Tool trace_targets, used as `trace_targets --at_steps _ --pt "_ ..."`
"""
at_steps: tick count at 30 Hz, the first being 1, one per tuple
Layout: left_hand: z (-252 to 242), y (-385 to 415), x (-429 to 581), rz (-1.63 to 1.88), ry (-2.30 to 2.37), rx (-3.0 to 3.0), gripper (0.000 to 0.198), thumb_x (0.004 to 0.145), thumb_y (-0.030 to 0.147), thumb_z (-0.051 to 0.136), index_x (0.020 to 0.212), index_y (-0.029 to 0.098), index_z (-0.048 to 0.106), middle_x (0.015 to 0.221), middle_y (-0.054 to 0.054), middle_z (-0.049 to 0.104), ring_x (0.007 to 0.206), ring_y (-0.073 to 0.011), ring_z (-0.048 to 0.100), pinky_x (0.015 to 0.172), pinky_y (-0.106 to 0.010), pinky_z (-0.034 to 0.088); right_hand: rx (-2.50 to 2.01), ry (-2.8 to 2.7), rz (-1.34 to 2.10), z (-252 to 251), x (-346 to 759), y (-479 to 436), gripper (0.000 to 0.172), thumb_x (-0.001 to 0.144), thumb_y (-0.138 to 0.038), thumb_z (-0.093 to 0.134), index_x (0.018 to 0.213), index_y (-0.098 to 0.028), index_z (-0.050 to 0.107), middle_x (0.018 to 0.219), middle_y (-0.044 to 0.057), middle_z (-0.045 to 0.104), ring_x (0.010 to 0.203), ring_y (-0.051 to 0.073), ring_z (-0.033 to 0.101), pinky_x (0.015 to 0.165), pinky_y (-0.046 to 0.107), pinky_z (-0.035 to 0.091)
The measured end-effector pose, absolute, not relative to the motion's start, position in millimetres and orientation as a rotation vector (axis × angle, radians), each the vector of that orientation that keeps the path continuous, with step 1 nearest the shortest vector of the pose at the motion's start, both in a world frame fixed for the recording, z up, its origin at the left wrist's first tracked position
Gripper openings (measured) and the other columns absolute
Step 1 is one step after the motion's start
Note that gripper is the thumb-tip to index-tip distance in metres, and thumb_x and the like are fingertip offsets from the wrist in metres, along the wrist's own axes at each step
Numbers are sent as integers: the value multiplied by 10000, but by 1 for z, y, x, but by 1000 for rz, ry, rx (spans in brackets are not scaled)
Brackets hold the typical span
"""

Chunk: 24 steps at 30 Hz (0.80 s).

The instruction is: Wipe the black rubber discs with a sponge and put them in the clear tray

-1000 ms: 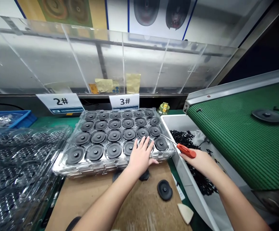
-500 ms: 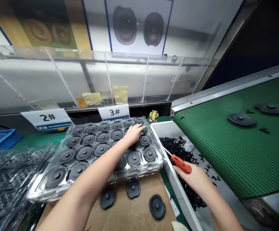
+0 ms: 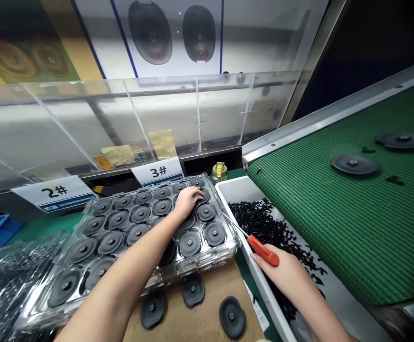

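Observation:
A clear plastic tray (image 3: 228,248) holds several black round discs in its pockets. My left hand (image 3: 186,200) reaches across it to the far right pockets, its fingers curled over a disc there; whether they grip it I cannot make out. My right hand (image 3: 284,273) hovers over the white bin (image 3: 232,186) and is closed on a red-handled screwdriver (image 3: 263,250), whose thin shaft points toward the tray's right edge. Three loose black discs (image 3: 232,316) lie on the brown board (image 3: 196,327) in front of the tray.
The white bin holds a heap of small black parts (image 3: 264,223). A green conveyor belt (image 3: 335,209) with black discs (image 3: 354,164) runs on the right. Labels 2# (image 3: 54,192) and 3# (image 3: 158,171) stand behind the tray. Empty clear trays (image 3: 10,270) are stacked at left. A small bottle (image 3: 219,171) stands behind.
My left hand has gone from the tray's near edge to its far right pockets. The right hand with the screwdriver has stayed over the bin. The view has shifted right.

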<state>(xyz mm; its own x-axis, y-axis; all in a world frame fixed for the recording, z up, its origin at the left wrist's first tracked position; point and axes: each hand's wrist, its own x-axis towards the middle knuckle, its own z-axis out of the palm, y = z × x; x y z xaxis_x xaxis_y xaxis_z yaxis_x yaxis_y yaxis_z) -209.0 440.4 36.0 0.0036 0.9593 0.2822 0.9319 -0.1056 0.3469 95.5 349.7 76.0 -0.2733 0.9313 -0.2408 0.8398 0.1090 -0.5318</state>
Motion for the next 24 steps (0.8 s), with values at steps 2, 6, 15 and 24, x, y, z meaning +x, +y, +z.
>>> trace_targets --at_steps 2,6,15,24 --pt "36 441 -209 706 2073 2158 239 844 301 499 1032 169 567 1131 -79 563 1005 -204 543 855 -432 452 -1781 -2233 877 74 95 349 248 786 -451 464 766 -260 623 602 -6 655 610 196 624 532 227 377" --pt "36 441 -210 714 2075 2152 242 842 303 502 1032 166 567 1130 -79 564 1008 -206 542 859 -437 448 -1758 -2270 839 74 94 349 213 796 -414 457 814 -251 593 702 0 663 663 194 612 548 229 366" --pt "38 445 -212 709 2056 2184 243 840 310 505 1023 164 571 1129 -79 565 1018 -209 537 868 -443 440 -1765 -2405 660 122 43 383 333 851 -498 387 820 -224 573 753 25 638 701 198 589 587 260 373" --pt "46 464 -225 615 2177 2163 364 849 315 488 1186 177 477 1261 -102 478 1119 -253 477 924 -507 386 -1893 -2483 725 106 -1 459 275 882 -337 488 1080 -153 541 1077 64 566 914 170 572 788 371 482"
